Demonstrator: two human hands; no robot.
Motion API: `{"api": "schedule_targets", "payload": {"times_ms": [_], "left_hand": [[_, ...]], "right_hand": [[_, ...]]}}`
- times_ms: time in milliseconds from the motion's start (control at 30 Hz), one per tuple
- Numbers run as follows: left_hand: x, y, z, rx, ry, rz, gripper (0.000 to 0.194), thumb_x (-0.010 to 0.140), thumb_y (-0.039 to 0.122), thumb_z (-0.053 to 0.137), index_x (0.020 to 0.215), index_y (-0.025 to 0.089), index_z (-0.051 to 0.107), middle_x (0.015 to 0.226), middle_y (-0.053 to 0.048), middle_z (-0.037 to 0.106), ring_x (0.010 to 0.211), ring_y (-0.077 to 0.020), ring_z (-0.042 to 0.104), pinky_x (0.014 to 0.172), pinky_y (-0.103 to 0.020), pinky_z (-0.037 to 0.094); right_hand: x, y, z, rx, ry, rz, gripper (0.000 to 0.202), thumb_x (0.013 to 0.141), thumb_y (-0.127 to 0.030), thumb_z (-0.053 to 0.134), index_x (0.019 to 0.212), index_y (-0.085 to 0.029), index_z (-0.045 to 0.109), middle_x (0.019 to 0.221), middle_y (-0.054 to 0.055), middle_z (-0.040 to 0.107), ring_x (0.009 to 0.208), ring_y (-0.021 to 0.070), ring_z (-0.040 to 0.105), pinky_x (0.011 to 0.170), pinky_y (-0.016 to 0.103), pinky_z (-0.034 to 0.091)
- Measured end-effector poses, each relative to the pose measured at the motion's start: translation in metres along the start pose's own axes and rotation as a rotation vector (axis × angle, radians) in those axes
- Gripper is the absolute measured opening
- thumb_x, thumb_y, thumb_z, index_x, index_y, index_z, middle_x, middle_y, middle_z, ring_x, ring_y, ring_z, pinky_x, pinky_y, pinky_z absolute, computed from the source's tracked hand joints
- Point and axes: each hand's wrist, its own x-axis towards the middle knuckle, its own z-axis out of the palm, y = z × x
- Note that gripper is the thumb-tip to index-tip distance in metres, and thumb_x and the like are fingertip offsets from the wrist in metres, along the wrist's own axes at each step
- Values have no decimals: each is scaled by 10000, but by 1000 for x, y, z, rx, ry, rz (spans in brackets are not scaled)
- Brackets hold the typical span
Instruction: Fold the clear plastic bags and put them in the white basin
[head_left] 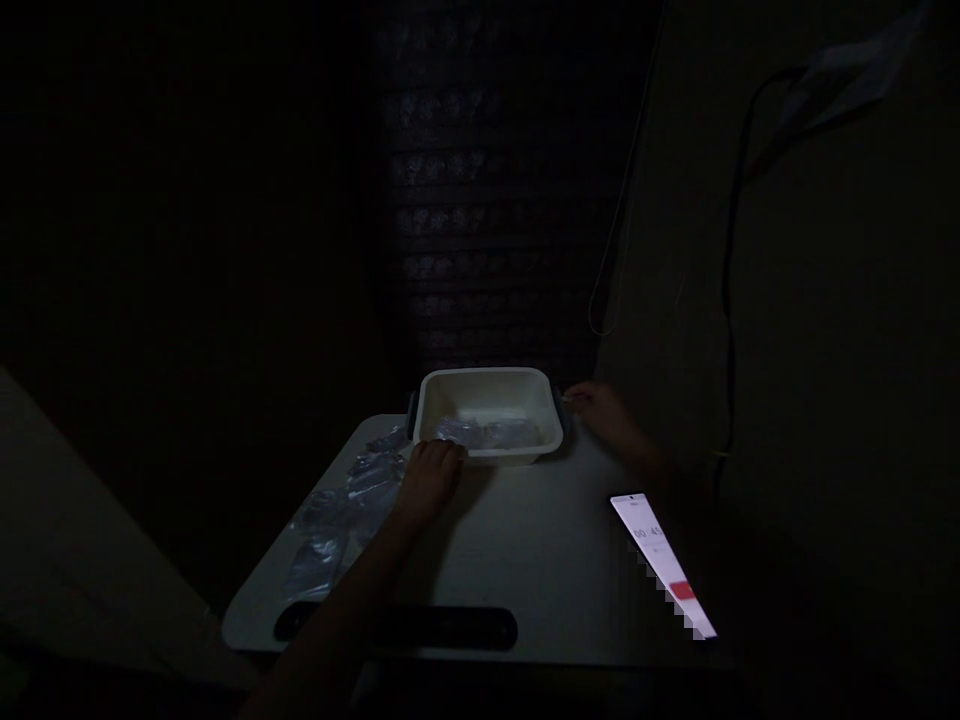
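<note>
A white plastic basin (491,377) with dark side handles stands at the far side of the small table, with clear plastic packets (511,432) lying in its bottom. At the basin's front left corner, my left hand (431,482) is closed, its curled fingers against the rim. My right hand (600,408) is beside the basin's right handle (560,408), fingers drawn together; a small pale bit shows at the fingertips, too dark to name. Several crinkled clear plastic bags (319,560) lie on the table to the left of my left forearm.
The light tabletop (525,560) has rounded corners and a dark slot (465,627) along its front edge. A lit phone (664,560) showing a timer is at the right. Behind are a dark slatted surface (442,220) and a hanging cable (727,280). The room is very dim.
</note>
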Motion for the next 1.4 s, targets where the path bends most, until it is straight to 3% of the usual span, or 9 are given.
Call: {"api": "schedule_targets", "payload": {"times_ms": [100,200,333,467,600,833,1000,1100,1400], "left_hand": [[0,0,2,5,14,-16,161,716,168,355,846,166,450,832,-53,498,792,-163,425,706,-304,301],[0,1,3,-1,17,-19,148,714,169,359,828,162,453,808,-46,497,779,-162,424,702,-296,307],[0,1,3,-4,30,-24,135,705,164,373,813,160,454,800,-43,498,771,-162,423,695,-293,310],[1,1,3,-8,15,-21,134,716,180,361,812,158,452,794,-45,499,762,-157,427,702,-298,306],[0,1,2,-9,19,-17,141,719,177,358,824,160,451,794,-41,501,768,-154,425,705,-292,305],[2,0,7,-1,63,-29,170,713,177,366,855,159,457,827,-43,507,798,-158,422,742,-310,287],[3,2,10,21,60,-82,244,703,158,353,932,161,440,908,-58,493,903,-179,382,805,-359,227],[4,2,11,38,51,-113,332,676,141,363,1005,149,403,997,-77,455,970,-199,335,828,-377,199],[9,5,19,52,40,-216,507,614,133,388,1113,119,297,1136,-105,345,1056,-238,239,862,-421,149]], "right_hand": [[-1,5,-1,31,-56,13,180,642,-206,412,728,-173,567,699,34,588,641,137,521,565,227,372],[-6,-4,1,39,-230,-47,203,608,-197,446,765,-163,569,723,33,582,647,135,514,556,212,369],[-14,-25,3,-85,-385,-133,466,484,-264,581,941,-228,502,938,27,511,790,160,468,654,241,343],[-15,-38,10,-270,-272,-224,299,469,-367,590,750,-267,574,916,2,504,905,209,373,781,358,209],[-6,-39,29,-344,-165,-194,80,570,-289,527,602,-237,577,843,2,522,867,193,374,781,414,131],[4,-37,61,-470,38,-119,272,557,-207,528,826,-247,535,921,34,484,884,206,335,770,406,127],[5,-32,60,-439,155,-141,330,583,-214,498,912,-230,498,969,36,478,899,194,339,734,333,181],[7,-30,53,-383,139,-145,188,652,-238,414,776,-218,555,871,19,539,849,165,391,731,315,174],[4,-44,55,-366,-91,-263,234,684,-234,351,634,-202,577,737,-10,587,743,118,464,692,271,194]]}}
